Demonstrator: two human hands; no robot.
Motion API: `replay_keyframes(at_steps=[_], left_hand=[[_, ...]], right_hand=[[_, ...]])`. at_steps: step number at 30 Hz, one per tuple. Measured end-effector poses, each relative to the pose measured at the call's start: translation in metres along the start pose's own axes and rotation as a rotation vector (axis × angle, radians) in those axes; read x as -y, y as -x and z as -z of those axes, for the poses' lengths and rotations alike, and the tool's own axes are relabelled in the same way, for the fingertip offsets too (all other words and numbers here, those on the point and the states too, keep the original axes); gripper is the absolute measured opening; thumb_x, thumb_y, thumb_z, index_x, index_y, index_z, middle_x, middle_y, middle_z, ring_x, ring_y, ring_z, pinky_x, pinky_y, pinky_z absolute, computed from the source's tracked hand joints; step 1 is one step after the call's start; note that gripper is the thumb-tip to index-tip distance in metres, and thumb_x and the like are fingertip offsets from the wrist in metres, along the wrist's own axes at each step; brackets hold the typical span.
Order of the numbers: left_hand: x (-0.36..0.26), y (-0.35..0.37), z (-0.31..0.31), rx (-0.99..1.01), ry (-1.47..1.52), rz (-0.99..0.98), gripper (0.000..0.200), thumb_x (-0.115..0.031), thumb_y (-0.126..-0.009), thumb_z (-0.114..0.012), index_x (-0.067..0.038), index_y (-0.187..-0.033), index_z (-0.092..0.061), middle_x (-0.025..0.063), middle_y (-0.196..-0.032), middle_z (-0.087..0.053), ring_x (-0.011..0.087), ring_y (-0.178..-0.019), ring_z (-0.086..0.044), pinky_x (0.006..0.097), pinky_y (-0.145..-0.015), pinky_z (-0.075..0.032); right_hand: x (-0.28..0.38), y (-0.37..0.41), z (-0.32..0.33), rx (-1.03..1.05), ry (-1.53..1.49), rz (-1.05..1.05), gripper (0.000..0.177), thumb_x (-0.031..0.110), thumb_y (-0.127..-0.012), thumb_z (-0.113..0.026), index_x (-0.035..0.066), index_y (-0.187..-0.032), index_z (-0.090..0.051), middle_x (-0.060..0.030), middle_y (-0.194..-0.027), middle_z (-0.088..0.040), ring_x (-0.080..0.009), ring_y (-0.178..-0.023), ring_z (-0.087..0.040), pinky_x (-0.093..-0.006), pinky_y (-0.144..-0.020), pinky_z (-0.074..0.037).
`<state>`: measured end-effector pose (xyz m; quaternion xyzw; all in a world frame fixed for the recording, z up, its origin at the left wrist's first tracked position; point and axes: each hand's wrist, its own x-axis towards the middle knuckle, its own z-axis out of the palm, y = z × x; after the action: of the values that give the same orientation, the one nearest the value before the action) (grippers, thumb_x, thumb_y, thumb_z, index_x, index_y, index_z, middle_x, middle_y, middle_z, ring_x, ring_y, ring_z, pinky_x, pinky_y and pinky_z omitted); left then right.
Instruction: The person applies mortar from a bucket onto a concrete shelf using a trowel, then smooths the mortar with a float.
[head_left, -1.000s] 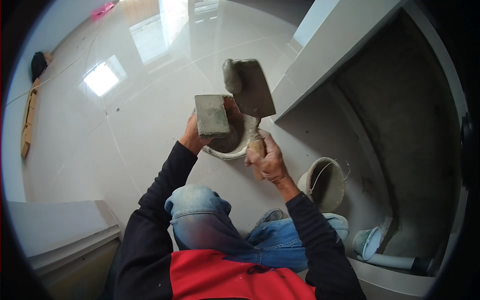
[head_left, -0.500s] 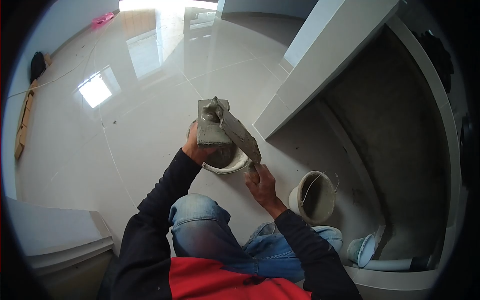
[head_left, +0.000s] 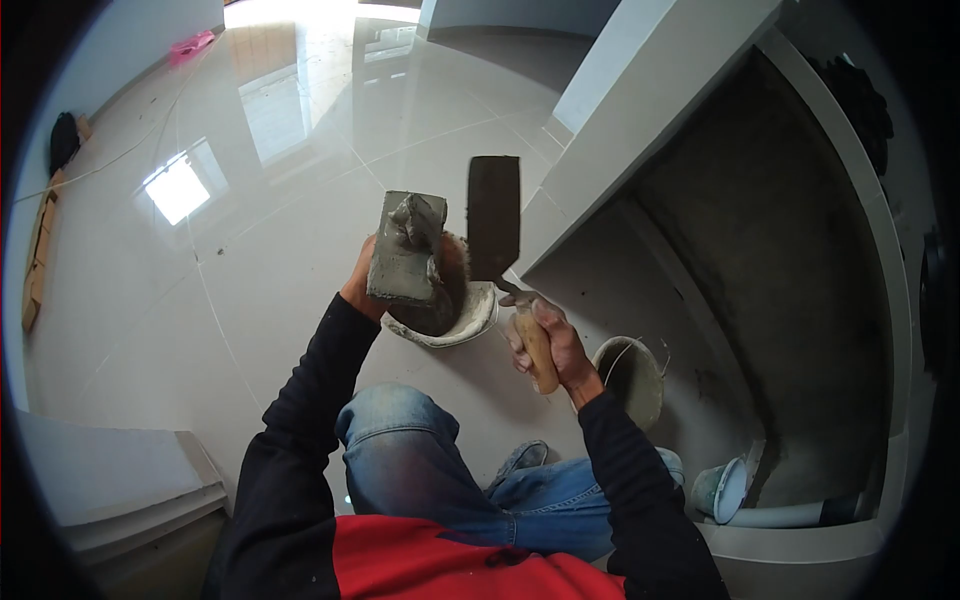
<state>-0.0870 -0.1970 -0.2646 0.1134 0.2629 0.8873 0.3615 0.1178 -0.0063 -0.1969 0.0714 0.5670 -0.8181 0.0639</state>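
Observation:
My left hand (head_left: 362,283) grips a small rectangular hawk (head_left: 388,292) from underneath; its handle is hidden. A lump of wet grey mortar (head_left: 410,228) sits on top of it. My right hand (head_left: 560,345) is closed around the wooden handle of a trowel (head_left: 495,215), whose broad dark blade points away from me, to the right of the hawk. Below both tools stands a bucket (head_left: 462,332) with a pale, mortar-crusted rim and grey mortar inside, partly covered by the hawk and my left hand.
A second bucket (head_left: 650,400) with a wire handle is by my right forearm. Further right, a small tub (head_left: 722,490) lies tilted near a white pipe (head_left: 785,516). A tiled ledge (head_left: 625,130) borders a dark recess. Glossy tiles (head_left: 290,270) cover the floor.
The trowel has left the mortar on the hawk and swung up to the right, its blade now pointing forward. My right hand has turned and moved right; the hawk has shifted slightly left.

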Motion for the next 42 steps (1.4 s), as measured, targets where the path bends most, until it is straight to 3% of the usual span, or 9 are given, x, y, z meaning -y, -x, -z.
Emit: replay_keyframes(at_steps=[17,23,24,26,29,35,37,39,42], left_hand=[[0.007,0.016,0.039,-0.043,-0.265,-0.013,0.028,-0.015,-0.097,-0.046,0.0,-0.12,-0.053,0.0112,-0.107,-0.062,0.0186,-0.09,-0.066,0.0322,-0.075,-0.059],[0.008,0.009,-0.013,0.255,-0.216,0.042,0.034,-0.012,-0.096,-0.048,0.002,-0.127,-0.048,0.016,-0.121,-0.058,0.0243,-0.107,-0.06,0.0371,-0.093,-0.052],[-0.005,0.015,-0.038,0.175,0.241,0.326,0.037,-0.011,-0.094,-0.052,0.002,-0.128,-0.046,0.0166,-0.125,-0.055,0.0244,-0.112,-0.057,0.038,-0.096,-0.05],[-0.008,0.021,-0.049,0.46,-0.062,0.002,0.031,-0.014,-0.098,-0.044,-0.001,-0.125,-0.048,0.0128,-0.12,-0.057,0.0223,-0.11,-0.057,0.0355,-0.093,-0.051],[-0.009,0.005,0.004,0.011,-0.017,0.033,0.024,-0.016,-0.097,-0.046,-0.005,-0.118,-0.053,0.0056,-0.102,-0.062,0.0127,-0.078,-0.064,0.0239,-0.058,-0.056],[-0.008,-0.021,0.08,0.033,-0.12,-0.024,0.034,-0.027,-0.098,-0.042,0.0,-0.113,-0.056,0.0109,-0.094,-0.065,0.0221,-0.075,-0.067,0.0327,-0.062,-0.059],[-0.012,-0.011,0.039,0.049,-1.193,-0.373,0.032,-0.026,-0.097,-0.045,-0.001,-0.111,-0.058,0.0081,-0.095,-0.064,0.0175,-0.074,-0.065,0.0294,-0.064,-0.057],[-0.011,-0.004,0.007,-0.016,-0.245,-0.035,0.029,-0.024,-0.096,-0.048,0.0,-0.107,-0.06,0.0049,-0.092,-0.064,0.0135,-0.074,-0.063,0.0274,-0.065,-0.054],[-0.018,-0.002,-0.027,0.04,-0.526,-0.116,0.026,-0.022,-0.095,-0.052,0.001,-0.101,-0.062,0.0059,-0.089,-0.064,0.0124,-0.074,-0.063,0.0267,-0.065,-0.053]], right_hand=[[-0.017,-0.021,0.012,0.095,-0.146,-0.097,0.056,0.052,-0.093,-0.048,0.003,-0.119,-0.049,-0.0065,-0.068,-0.055,-0.011,-0.049,-0.052,-0.0233,-0.042,-0.043],[-0.036,-0.021,0.013,0.24,-0.246,-0.186,0.058,0.047,-0.091,-0.052,0.001,-0.126,-0.046,-0.0066,-0.072,-0.056,-0.0116,-0.049,-0.055,-0.024,-0.04,-0.044],[-0.042,-0.017,0.015,0.251,-0.269,-0.176,0.055,0.047,-0.092,-0.052,0.002,-0.124,-0.047,-0.006,-0.071,-0.056,-0.0113,-0.049,-0.054,-0.0239,-0.04,-0.044],[-0.044,-0.011,0.018,0.215,-0.161,-0.2,0.049,0.047,-0.092,-0.051,0.005,-0.117,-0.052,-0.0045,-0.068,-0.055,-0.0106,-0.047,-0.053,-0.0237,-0.039,-0.043],[-0.03,0.004,0.022,0.1,0.008,-0.261,0.042,0.048,-0.093,-0.051,0.007,-0.104,-0.056,-0.0046,-0.066,-0.054,-0.0107,-0.047,-0.053,-0.0238,-0.039,-0.043],[-0.002,0.019,0.058,-0.138,0.202,-0.218,0.036,0.043,-0.094,-0.054,0.008,-0.104,-0.054,-0.0045,-0.071,-0.054,-0.011,-0.052,-0.054,-0.0246,-0.043,-0.047],[0.023,0.023,0.061,-0.213,0.206,-0.156,0.037,0.041,-0.095,-0.054,0.008,-0.11,-0.052,-0.0048,-0.074,-0.055,-0.0117,-0.056,-0.056,-0.0254,-0.045,-0.049],[0.075,0.031,0.038,-0.162,0.33,-0.13,0.041,0.039,-0.095,-0.053,0.006,-0.119,-0.051,-0.0053,-0.074,-0.055,-0.0122,-0.056,-0.057,-0.026,-0.046,-0.05],[0.132,0.033,0.019,-0.145,0.558,-0.137,0.035,0.034,-0.096,-0.054,0.005,-0.114,-0.055,-0.0044,-0.07,-0.057,-0.0101,-0.051,-0.056,-0.0223,-0.045,-0.047]])
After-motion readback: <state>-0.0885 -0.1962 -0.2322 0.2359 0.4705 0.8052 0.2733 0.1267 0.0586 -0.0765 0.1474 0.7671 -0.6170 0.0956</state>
